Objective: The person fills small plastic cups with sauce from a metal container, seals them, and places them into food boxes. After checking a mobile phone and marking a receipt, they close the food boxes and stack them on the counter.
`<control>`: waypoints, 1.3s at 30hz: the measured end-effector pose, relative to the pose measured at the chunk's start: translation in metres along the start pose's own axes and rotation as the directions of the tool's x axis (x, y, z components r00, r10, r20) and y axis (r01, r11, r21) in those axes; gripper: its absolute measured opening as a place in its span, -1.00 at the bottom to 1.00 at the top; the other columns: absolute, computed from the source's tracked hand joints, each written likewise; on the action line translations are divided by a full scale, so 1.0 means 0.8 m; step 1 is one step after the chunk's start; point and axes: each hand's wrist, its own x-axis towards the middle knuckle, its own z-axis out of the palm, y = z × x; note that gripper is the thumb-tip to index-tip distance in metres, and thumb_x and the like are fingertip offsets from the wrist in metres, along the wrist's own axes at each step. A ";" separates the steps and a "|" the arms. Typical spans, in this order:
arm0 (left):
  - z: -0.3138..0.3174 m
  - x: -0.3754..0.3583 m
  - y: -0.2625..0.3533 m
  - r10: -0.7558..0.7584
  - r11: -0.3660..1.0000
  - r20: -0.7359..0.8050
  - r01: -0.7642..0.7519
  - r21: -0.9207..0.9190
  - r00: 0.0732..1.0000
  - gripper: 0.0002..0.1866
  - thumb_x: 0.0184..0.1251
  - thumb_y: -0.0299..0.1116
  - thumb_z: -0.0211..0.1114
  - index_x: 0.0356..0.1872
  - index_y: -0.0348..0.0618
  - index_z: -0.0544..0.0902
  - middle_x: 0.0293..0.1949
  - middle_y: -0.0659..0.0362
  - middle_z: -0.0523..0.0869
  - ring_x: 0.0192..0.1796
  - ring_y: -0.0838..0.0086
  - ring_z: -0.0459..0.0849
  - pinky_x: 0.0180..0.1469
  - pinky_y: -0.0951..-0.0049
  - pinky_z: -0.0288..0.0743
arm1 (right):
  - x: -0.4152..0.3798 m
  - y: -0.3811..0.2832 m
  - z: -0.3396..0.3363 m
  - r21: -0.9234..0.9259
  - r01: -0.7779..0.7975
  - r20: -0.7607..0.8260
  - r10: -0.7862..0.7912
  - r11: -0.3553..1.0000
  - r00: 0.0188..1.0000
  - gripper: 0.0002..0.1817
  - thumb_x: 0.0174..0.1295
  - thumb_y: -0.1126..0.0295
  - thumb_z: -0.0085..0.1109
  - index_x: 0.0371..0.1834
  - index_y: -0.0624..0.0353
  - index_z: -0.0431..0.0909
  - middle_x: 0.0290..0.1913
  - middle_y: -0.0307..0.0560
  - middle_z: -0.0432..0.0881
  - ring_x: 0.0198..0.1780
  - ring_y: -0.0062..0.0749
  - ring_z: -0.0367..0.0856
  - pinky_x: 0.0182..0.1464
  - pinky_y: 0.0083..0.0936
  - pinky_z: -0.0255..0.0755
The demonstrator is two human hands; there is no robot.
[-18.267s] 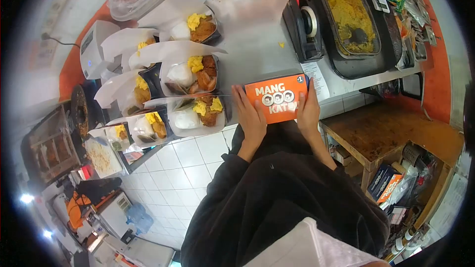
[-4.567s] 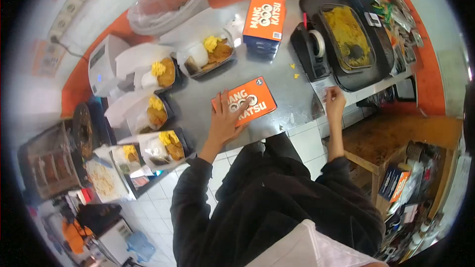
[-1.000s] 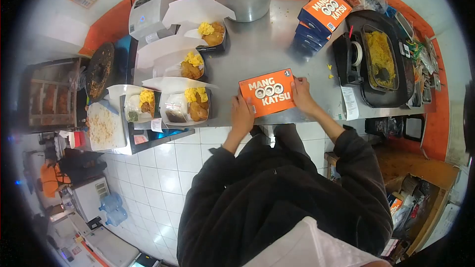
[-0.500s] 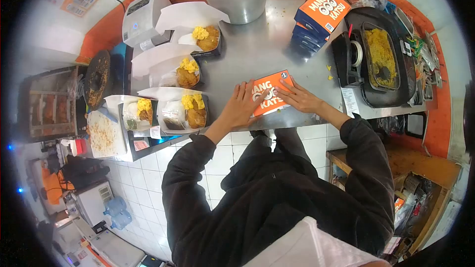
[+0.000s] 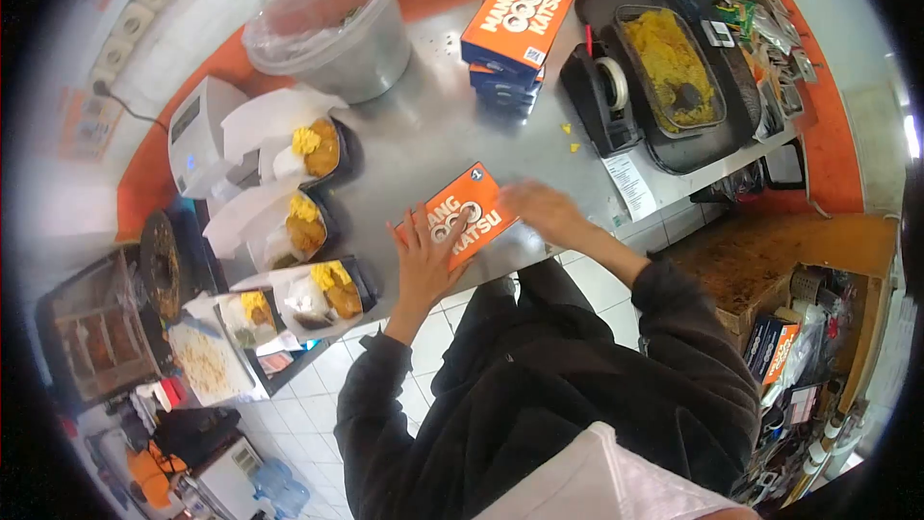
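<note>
A closed orange meal box point(image 5: 479, 195) with white "Mang Katsu" lettering lies near the front edge of the steel counter. My left hand point(image 5: 426, 262) rests on its left part, fingers spread over the lid. At the box's right end is my right hand point(image 5: 547, 214), its fingers smeared by motion. To the left, several lidded-open boxes hold food; the nearest large box point(image 5: 332, 294) has rice, yellow egg and a fried piece. Beyond my hands stands a stack of closed orange boxes point(image 5: 518, 19).
A large clear bucket point(image 5: 371, 48) stands at the back. Right of the stack are a tape dispenser point(image 5: 599, 101) and a pan of yellow food point(image 5: 674, 67) on a black tray. A receipt point(image 5: 628, 183) hangs over the front edge. A white cutting board point(image 5: 207, 356) is at left.
My right hand has come off the lid to the box's right end and now blurs. My left hand stays on the lid. The whole view has turned toward the right.
</note>
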 end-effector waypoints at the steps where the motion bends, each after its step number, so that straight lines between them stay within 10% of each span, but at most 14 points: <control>1: -0.002 0.002 0.003 -0.015 0.999 0.000 0.015 -0.037 1.000 -0.19 0.08 0.30 0.15 0.42 0.53 0.16 0.36 -0.26 0.11 0.36 -0.24 0.10 0.30 -0.40 -0.13 | 0.010 -0.012 -0.041 -0.140 -0.365 -0.059 0.360 0.921 0.931 -0.65 0.23 0.47 0.05 0.10 0.11 0.50 0.11 -0.01 0.55 0.20 -0.24 0.46 0.27 -0.24 0.28; 2: -0.002 0.006 0.009 -0.035 0.996 0.005 0.035 -0.078 0.999 -0.20 0.09 0.26 0.18 0.42 0.54 0.17 0.35 -0.27 0.12 0.36 -0.25 0.09 0.29 -0.42 -0.14 | 0.017 -0.024 -0.086 -0.244 -0.675 -0.159 0.658 0.696 0.736 -0.72 0.23 0.50 0.05 0.01 0.14 0.55 0.01 0.02 0.61 0.08 -0.20 0.55 0.14 -0.29 0.39; 3: -0.001 0.010 0.014 -0.031 0.996 0.007 0.031 -0.088 1.000 -0.20 0.09 0.26 0.18 0.42 0.54 0.17 0.35 -0.27 0.12 0.36 -0.25 0.09 0.29 -0.42 -0.14 | -0.015 0.026 -0.087 0.031 -0.536 -0.630 0.433 0.843 0.644 -0.77 0.26 0.48 0.06 -0.03 0.19 0.55 -0.16 0.01 0.59 -0.14 -0.22 0.54 -0.08 -0.42 0.40; 7: -0.004 0.029 0.023 -0.021 0.997 0.030 0.023 -0.073 0.999 -0.24 0.12 0.20 0.21 0.41 0.52 0.20 0.35 -0.28 0.11 0.35 -0.26 0.09 0.28 -0.45 -0.16 | -0.050 0.091 -0.155 0.099 -0.823 -0.578 0.705 0.560 0.411 -0.78 0.34 0.28 0.05 -0.19 0.22 0.55 -0.34 -0.11 0.47 -0.25 -0.35 0.40 -0.16 -0.41 0.29; 9: -0.001 0.038 0.027 -0.004 0.999 0.044 0.006 -0.046 0.999 -0.25 0.12 0.19 0.20 0.40 0.51 0.22 0.35 -0.28 0.11 0.35 -0.26 0.09 0.28 -0.45 -0.16 | -0.066 0.117 -0.163 0.726 -0.665 0.086 0.937 0.173 0.337 -0.81 0.34 0.25 0.10 -0.24 0.14 0.57 -0.39 -0.27 0.44 -0.29 -0.55 0.32 -0.17 -0.53 0.24; 14: -0.003 0.047 0.032 0.013 0.993 0.016 -0.011 -0.117 1.000 -0.25 0.12 0.18 0.22 0.40 0.51 0.23 0.34 -0.27 0.11 0.35 -0.26 0.10 0.29 -0.44 -0.16 | -0.095 0.100 -0.127 0.993 0.032 -0.115 0.916 0.112 0.385 -0.79 0.30 0.24 0.18 -0.38 0.13 0.55 -0.43 -0.38 0.37 -0.35 -0.67 0.34 -0.30 -0.60 0.28; 17: -0.008 0.047 0.033 0.002 0.993 0.022 0.000 -0.120 1.000 -0.26 0.12 0.18 0.22 0.39 0.52 0.23 0.35 -0.27 0.10 0.35 -0.26 0.11 0.29 -0.44 -0.16 | -0.115 0.096 -0.118 0.723 -0.569 -0.254 0.917 0.392 0.308 -0.76 0.29 0.28 0.19 -0.45 0.19 0.50 -0.40 -0.31 0.39 -0.26 -0.63 0.40 -0.19 -0.51 0.35; 20: 0.002 0.043 0.028 0.014 0.986 0.013 -0.012 -0.167 1.000 -0.24 0.11 0.18 0.23 0.39 0.53 0.22 0.36 -0.27 0.09 0.35 -0.25 0.11 0.28 -0.44 -0.14 | -0.136 0.108 -0.109 -0.429 -0.774 -0.524 0.570 0.466 0.633 -0.80 0.25 0.44 0.13 -0.44 0.37 0.49 -0.21 0.12 0.51 -0.27 -0.32 0.54 -0.23 -0.39 0.43; 24: -0.006 0.044 0.032 -0.009 0.975 0.002 0.009 -0.220 1.000 -0.22 0.10 0.16 0.25 0.41 0.52 0.19 0.36 -0.27 0.10 0.34 -0.23 0.13 0.28 -0.44 -0.12 | -0.077 0.000 -0.062 0.607 -0.718 -0.286 0.937 0.341 0.203 -0.78 0.33 0.34 0.07 -0.32 0.30 0.58 -0.58 -0.10 0.60 -0.61 -0.47 0.54 -0.55 -0.51 0.39; 28: -0.002 0.045 0.028 -0.003 0.967 0.001 0.003 -0.256 1.000 -0.19 0.08 0.11 0.26 0.42 0.52 0.16 0.36 -0.26 0.11 0.35 -0.21 0.13 0.30 -0.41 -0.13 | -0.005 -0.100 0.023 0.827 -0.543 0.157 0.870 0.143 0.468 -0.76 0.27 0.46 0.18 -0.02 0.26 0.56 -0.58 -0.22 0.53 -0.60 -0.63 0.48 -0.56 -0.63 0.42; 32: 0.004 0.042 0.029 -0.017 0.971 -0.047 0.006 -0.239 0.999 -0.17 0.03 0.10 0.29 0.42 0.52 0.17 0.33 -0.26 0.13 0.34 -0.19 0.12 0.32 -0.39 -0.18 | 0.004 -0.089 0.067 0.902 -0.422 0.130 0.875 0.091 0.467 -0.61 0.21 0.48 0.25 0.12 0.23 0.50 -0.61 -0.24 0.53 -0.64 -0.64 0.46 -0.60 -0.66 0.36; 35: 0.009 0.047 0.022 0.016 0.959 -0.088 -0.040 -0.281 0.996 -0.12 -0.04 0.08 0.34 0.41 0.50 0.19 0.27 -0.23 0.21 0.29 -0.16 0.18 0.32 -0.27 -0.07 | -0.009 -0.074 0.060 0.722 -0.593 -0.007 0.861 0.356 0.508 -0.56 0.21 0.49 0.25 0.18 0.24 0.45 -0.61 -0.25 0.54 -0.62 -0.68 0.47 -0.58 -0.68 0.37; 37: 0.019 0.058 0.016 0.005 0.948 -0.087 -0.033 -0.316 0.996 -0.10 -0.10 0.07 0.37 0.40 0.48 0.22 0.23 -0.21 0.25 0.26 -0.13 0.21 0.29 -0.20 -0.01 | -0.007 -0.044 0.049 0.279 -0.206 -0.346 0.298 0.938 0.890 -0.56 0.12 0.49 0.28 0.13 0.14 0.53 -0.61 -0.23 0.54 -0.64 -0.56 0.48 -0.59 -0.63 0.38; 39: 0.024 0.060 0.010 -0.007 0.939 -0.087 -0.024 -0.343 0.996 -0.07 -0.17 0.06 0.40 0.39 0.45 0.25 0.19 -0.18 0.28 0.23 -0.10 0.24 0.26 -0.13 0.05 | 0.000 -0.029 0.054 -0.005 0.096 -0.396 -0.090 0.995 0.914 -0.54 0.03 0.45 0.29 0.09 0.04 0.59 -0.64 -0.25 0.51 -0.67 -0.41 0.47 -0.60 -0.54 0.39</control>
